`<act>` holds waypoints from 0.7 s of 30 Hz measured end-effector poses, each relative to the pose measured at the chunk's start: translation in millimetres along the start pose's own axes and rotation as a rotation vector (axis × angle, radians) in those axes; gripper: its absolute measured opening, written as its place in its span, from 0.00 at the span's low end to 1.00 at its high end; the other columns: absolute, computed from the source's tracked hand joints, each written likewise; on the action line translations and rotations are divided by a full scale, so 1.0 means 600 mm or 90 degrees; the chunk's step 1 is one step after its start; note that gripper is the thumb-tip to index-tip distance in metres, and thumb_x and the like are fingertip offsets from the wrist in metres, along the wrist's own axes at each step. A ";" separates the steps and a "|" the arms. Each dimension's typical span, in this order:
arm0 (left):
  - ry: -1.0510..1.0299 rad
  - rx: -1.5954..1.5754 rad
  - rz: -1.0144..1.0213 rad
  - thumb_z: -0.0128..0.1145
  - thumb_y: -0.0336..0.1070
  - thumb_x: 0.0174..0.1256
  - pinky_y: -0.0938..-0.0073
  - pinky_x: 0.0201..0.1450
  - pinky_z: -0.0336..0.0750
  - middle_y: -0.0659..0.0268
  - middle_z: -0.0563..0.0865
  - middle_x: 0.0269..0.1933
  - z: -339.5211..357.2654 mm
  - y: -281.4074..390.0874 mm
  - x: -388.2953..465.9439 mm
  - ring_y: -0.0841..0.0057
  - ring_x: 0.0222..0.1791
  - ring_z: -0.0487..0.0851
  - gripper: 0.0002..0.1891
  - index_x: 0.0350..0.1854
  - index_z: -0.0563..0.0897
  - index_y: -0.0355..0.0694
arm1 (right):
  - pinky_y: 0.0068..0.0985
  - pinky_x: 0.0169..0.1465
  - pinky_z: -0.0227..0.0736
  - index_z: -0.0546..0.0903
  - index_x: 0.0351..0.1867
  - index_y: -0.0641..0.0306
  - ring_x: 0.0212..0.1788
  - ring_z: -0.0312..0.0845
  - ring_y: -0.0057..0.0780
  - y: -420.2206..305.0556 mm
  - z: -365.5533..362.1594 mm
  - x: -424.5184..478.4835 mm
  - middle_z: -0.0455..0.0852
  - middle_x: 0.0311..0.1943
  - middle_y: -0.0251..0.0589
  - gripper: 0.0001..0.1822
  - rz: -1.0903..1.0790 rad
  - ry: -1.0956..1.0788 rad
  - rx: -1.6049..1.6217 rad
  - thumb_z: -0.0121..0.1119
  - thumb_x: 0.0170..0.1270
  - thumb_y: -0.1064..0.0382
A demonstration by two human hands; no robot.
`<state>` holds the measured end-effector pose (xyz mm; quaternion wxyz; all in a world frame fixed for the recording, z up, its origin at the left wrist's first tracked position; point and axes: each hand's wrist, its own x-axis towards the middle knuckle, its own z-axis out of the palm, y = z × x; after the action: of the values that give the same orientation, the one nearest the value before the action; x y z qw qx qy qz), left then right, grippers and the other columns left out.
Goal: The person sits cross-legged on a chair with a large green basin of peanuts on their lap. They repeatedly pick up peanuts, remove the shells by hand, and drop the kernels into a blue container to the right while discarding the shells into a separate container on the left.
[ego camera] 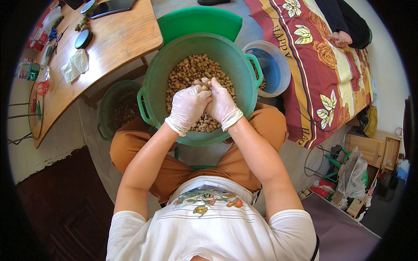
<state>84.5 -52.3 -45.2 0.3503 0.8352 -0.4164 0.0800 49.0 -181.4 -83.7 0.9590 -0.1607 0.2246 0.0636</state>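
Before me stands a large green plastic basin [202,42] with two handles, its floor covered in unshelled peanuts [192,68]. Both my hands wear thin whitish gloves and meet above the heap. A peanut [205,88] shows between the fingertips, where my left hand [189,105] and my right hand [222,101] touch. The left fingers are curled, and the right thumb points away from me. More peanuts near the fingertips are partly hidden, so I cannot tell which are held and which lie behind.
At left, a smaller green basin [112,88] holds brown debris, beside a wooden table [130,36]. A whitish bucket [284,65] with a blue inside and some peanuts stands at right, by a bed with a patterned cover [303,71]. Another person's dark-clothed legs [343,16] rest there.
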 end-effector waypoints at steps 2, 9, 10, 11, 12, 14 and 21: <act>-0.025 0.063 0.026 0.62 0.34 0.55 0.66 0.32 0.79 0.64 0.83 0.29 0.000 -0.001 -0.001 0.66 0.31 0.85 0.03 0.28 0.82 0.42 | 0.31 0.57 0.75 0.75 0.42 0.60 0.47 0.78 0.32 0.004 -0.001 -0.001 0.81 0.44 0.42 0.17 -0.004 -0.001 -0.016 0.45 0.77 0.49; 0.027 0.150 0.032 0.59 0.32 0.55 0.65 0.33 0.79 0.58 0.86 0.36 0.014 -0.004 0.002 0.61 0.33 0.86 0.03 0.27 0.80 0.40 | 0.35 0.61 0.72 0.75 0.46 0.54 0.53 0.78 0.31 0.015 0.003 -0.008 0.81 0.51 0.38 0.18 0.031 0.001 -0.063 0.41 0.78 0.45; 0.022 0.083 -0.010 0.59 0.32 0.57 0.67 0.34 0.79 0.57 0.86 0.36 0.012 -0.004 0.004 0.63 0.33 0.85 0.03 0.28 0.81 0.39 | 0.35 0.61 0.72 0.75 0.46 0.54 0.53 0.77 0.31 0.014 0.000 -0.007 0.82 0.50 0.37 0.18 0.037 0.002 -0.060 0.42 0.77 0.45; 0.016 0.015 -0.052 0.59 0.32 0.59 0.68 0.34 0.79 0.57 0.87 0.36 0.008 -0.004 0.007 0.64 0.33 0.85 0.04 0.29 0.81 0.37 | 0.34 0.59 0.72 0.75 0.45 0.55 0.51 0.78 0.31 0.012 -0.003 -0.007 0.82 0.47 0.36 0.17 0.035 0.009 -0.045 0.43 0.77 0.46; 0.012 -0.049 -0.095 0.58 0.32 0.61 0.69 0.35 0.78 0.56 0.87 0.36 0.002 -0.007 0.007 0.65 0.33 0.85 0.05 0.30 0.82 0.36 | 0.33 0.57 0.73 0.75 0.44 0.56 0.49 0.78 0.31 0.011 0.001 -0.006 0.82 0.45 0.35 0.17 0.036 0.013 -0.030 0.43 0.77 0.47; -0.020 -0.312 -0.230 0.58 0.33 0.65 0.74 0.37 0.78 0.63 0.87 0.37 0.003 -0.032 0.007 0.73 0.32 0.83 0.06 0.35 0.82 0.36 | 0.40 0.57 0.74 0.75 0.44 0.55 0.48 0.79 0.33 0.009 0.001 -0.009 0.82 0.43 0.36 0.17 0.034 -0.034 -0.034 0.41 0.78 0.47; -0.037 -0.883 -0.480 0.55 0.35 0.73 0.83 0.35 0.71 0.69 0.82 0.36 -0.039 -0.059 0.019 0.85 0.31 0.77 0.05 0.39 0.79 0.39 | 0.50 0.67 0.67 0.74 0.44 0.59 0.56 0.78 0.39 0.001 0.028 -0.022 0.81 0.51 0.47 0.19 0.027 -0.008 0.024 0.36 0.79 0.48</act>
<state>122.0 -29.9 -41.4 0.7837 0.5125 -0.0687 -0.3442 44.2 -175.8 -63.8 0.9618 -0.1373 0.2230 0.0804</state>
